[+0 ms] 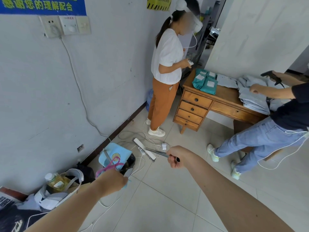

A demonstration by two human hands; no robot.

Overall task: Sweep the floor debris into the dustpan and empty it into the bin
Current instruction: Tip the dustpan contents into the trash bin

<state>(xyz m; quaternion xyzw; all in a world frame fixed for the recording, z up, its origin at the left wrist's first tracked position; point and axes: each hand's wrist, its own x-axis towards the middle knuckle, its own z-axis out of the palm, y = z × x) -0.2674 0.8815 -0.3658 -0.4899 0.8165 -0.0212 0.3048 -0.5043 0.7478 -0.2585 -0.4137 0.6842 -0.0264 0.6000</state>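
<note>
My right hand (174, 158) is closed around the end of a metal broom handle (156, 152). The handle runs forward and left to a white broom head (145, 149) lying on the tiled floor, bristles toward me. My left hand (113, 181) is closed low at the left, with a bit of light blue plastic showing at its fingers. Just beyond it a light blue dustpan (117, 154) stands tilted against a black bin bag (131, 162). A pink loop (115, 163) crosses the dustpan's front. I cannot make out any debris on the floor.
White cables (142, 166) trail over the tiles around the broom head and toward me. A person in orange trousers (160, 104) stands by the wall. A wooden desk (197, 106) is at the right, with another person (260, 143) beside it. Bags and an oil bottle (56, 180) sit at the lower left.
</note>
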